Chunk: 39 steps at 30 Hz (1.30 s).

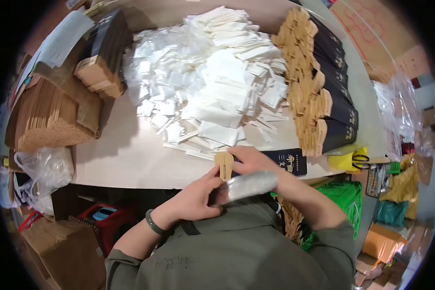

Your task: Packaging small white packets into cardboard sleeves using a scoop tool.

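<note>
My left hand (195,195) is closed around the near end of a shiny clear plastic packet (251,186), which slants up to the right below my right wrist. Its fingertips also touch a kraft-paper piece with a rounded head (224,166). My right hand (251,160) bends its fingers at the upper edge of this piece, seemingly pinching it; the fingertips are partly hidden. Under and beyond the right hand, a dark paper sleeve (290,162) lies on the table by the front edge. A heap of white paper packets (222,96) spreads just beyond both hands.
Translucent small packets (164,63) lie left of the white heap. A long row of kraft-and-dark sleeves (307,82) runs along the table's right side. Sleeve bundles (101,58) and stacked brown card (53,116) stand left. Black-handled scissors (360,158) lie on something yellow at right.
</note>
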Motion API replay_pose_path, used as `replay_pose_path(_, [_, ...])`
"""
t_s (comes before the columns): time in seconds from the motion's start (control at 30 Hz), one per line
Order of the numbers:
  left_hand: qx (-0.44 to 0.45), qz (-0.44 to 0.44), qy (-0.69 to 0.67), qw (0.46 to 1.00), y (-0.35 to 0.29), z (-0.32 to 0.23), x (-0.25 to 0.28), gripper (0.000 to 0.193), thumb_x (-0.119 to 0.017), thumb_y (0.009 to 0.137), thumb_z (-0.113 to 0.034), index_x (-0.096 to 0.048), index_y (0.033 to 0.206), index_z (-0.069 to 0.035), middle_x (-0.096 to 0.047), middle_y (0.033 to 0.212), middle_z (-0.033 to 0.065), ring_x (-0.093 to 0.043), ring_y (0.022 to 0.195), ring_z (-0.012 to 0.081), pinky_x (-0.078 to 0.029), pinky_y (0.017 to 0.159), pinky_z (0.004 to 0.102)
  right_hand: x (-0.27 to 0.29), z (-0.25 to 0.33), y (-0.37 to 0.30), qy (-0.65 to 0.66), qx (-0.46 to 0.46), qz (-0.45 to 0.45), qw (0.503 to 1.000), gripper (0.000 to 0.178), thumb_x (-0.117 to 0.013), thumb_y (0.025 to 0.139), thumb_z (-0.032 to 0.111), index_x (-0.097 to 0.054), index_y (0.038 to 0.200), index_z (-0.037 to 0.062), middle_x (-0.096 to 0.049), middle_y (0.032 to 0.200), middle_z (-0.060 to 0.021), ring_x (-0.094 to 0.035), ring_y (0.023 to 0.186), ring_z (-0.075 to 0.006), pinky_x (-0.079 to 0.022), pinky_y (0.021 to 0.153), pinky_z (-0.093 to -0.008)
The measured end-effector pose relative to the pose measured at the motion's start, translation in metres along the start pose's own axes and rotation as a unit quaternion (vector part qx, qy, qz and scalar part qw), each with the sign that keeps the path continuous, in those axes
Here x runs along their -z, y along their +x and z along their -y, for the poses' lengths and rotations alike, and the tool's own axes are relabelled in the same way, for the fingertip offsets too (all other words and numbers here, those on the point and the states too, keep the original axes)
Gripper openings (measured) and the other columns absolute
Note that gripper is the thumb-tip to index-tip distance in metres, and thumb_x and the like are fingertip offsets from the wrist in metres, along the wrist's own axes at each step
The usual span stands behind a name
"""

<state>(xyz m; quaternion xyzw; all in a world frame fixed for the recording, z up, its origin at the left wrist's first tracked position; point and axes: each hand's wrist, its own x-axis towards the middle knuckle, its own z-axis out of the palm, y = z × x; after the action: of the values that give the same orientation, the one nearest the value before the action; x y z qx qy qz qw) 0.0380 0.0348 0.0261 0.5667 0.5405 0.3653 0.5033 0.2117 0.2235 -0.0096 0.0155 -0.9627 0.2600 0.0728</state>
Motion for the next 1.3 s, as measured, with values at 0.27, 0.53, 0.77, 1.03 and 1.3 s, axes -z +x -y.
replay_pose_path(0.27, [0.181, -0.312, 0.275, 0.891, -0.032, 0.035, 0.024, 0.046, -0.079, 0.073, -0.016, -0.058, 0.111, -0.002, -0.062, 0.087, 0.0142, -0.063, 0.078, 0.0327, -0.051, 0.071, 0.0385, 0.007, 0.060, 0.037, 0.000, -0.321, 0.071, 0.944, 0.039, -0.063, 0.090, 0.040, -0.063, 0.080, 0.0027, -0.068, 0.082, -0.0205, -0.067, 0.076, -0.0381, -0.052, 0.065, -0.0487])
replay_pose_path(0.53, [0.125, -0.225, 0.346, 0.902, -0.048, 0.030, 0.031, 0.069, -0.083, 0.068, -0.015, -0.054, 0.130, -0.009, -0.060, 0.100, 0.0112, -0.063, 0.087, 0.0319, -0.053, 0.073, 0.0399, -0.024, 0.052, 0.042, 0.009, -0.349, -0.037, 0.936, 0.024, -0.059, 0.087, 0.025, -0.065, 0.077, 0.0036, -0.064, 0.065, -0.0173, -0.066, 0.068, -0.0384, -0.051, 0.062, -0.0502])
replay_pose_path(0.77, [-0.058, -0.133, 0.334, 0.931, -0.018, 0.022, 0.042, 0.061, -0.080, 0.076, -0.025, -0.056, 0.130, -0.007, -0.063, 0.109, 0.0148, -0.061, 0.100, 0.0359, -0.050, 0.087, 0.0443, -0.014, 0.067, 0.060, 0.105, -0.242, -0.076, 0.962, 0.018, -0.060, 0.084, 0.021, -0.063, 0.078, 0.0045, -0.065, 0.074, -0.0183, -0.065, 0.073, -0.0407, -0.052, 0.067, -0.0490])
replay_pose_path(1.03, [-0.016, -0.279, 0.393, 0.876, 0.023, 0.046, 0.105, 0.047, -0.080, 0.077, -0.021, -0.062, 0.119, -0.007, -0.064, 0.109, 0.0162, -0.061, 0.100, 0.0362, -0.050, 0.087, 0.0417, 0.038, -0.071, -0.010, -0.046, -0.425, -0.155, 0.890, 0.022, -0.072, 0.082, 0.019, -0.062, 0.085, 0.0002, -0.064, 0.085, -0.0166, -0.063, 0.085, -0.0350, -0.050, 0.076, -0.0440])
replay_pose_path(1.3, [0.099, -0.460, 0.215, 0.856, 0.005, 0.079, 0.107, 0.025, -0.075, 0.083, -0.014, -0.068, 0.104, -0.002, -0.065, 0.080, 0.0138, -0.064, 0.073, 0.0260, -0.050, 0.066, 0.0355, 0.042, -0.036, -0.010, -0.138, -0.357, -0.221, 0.897, 0.016, -0.067, 0.087, 0.018, -0.069, 0.089, 0.0016, -0.067, 0.082, -0.0173, -0.065, 0.083, -0.0364, -0.050, 0.074, -0.0432])
